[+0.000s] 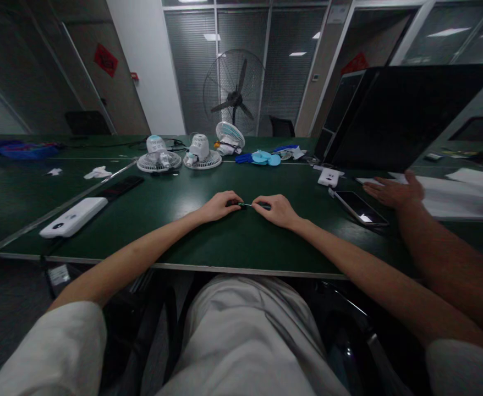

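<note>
Over the middle of the green table, my left hand [223,206] pinches a small dark green piece [242,204], mostly covered by the fingers. My right hand [278,210] is closed a short way to the right, its fingertips on a slim screwdriver [248,205]. The thin, pale shaft bridges the small gap between both hands and meets the green piece. Part of the handle is hidden by the right fingers. Both forearms lie low along the tabletop, and the piece is too small to make out in detail.
Several white fan heads [202,157] stand farther back, near light blue fan blades [266,158]. A white device [74,217] lies left, a phone [361,208] right. Another person's hand [398,190] rests by paper sheets [451,192]. A large black monitor [406,118] stands behind.
</note>
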The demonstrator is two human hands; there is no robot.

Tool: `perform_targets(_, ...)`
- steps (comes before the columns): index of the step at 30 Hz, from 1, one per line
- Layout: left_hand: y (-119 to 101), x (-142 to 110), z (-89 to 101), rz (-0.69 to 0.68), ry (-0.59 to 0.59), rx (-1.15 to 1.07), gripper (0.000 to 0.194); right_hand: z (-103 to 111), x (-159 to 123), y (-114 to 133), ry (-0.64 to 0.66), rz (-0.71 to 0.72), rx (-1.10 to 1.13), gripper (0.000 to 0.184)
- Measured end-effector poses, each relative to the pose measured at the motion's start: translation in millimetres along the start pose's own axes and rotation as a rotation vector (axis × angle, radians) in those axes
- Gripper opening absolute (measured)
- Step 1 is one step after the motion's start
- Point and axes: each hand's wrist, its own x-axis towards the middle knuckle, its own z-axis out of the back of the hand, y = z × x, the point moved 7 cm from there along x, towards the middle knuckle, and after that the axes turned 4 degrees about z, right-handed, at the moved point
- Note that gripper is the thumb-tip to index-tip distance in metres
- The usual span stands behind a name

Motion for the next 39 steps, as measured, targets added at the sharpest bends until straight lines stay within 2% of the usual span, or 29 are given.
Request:
perform_targets(6, 0, 0, -1.0, 0.0, 0.031, -0.024, 0.028, -1, 1, -3, -0.001, -0.024, -0.019, 0.027)
perform_targets(22, -1, 0, -0.8, -0.032, 0.021, -0.016, 0.028, 4, -1, 2, -0.027, -0.004, 0.05, 0.025)
perform_targets(39, 1, -1, -1.7, -0.037, 0.013, -0.006, 0.03, -6, 4, 5, -0.003, 0.044, -0.064, 0.028)
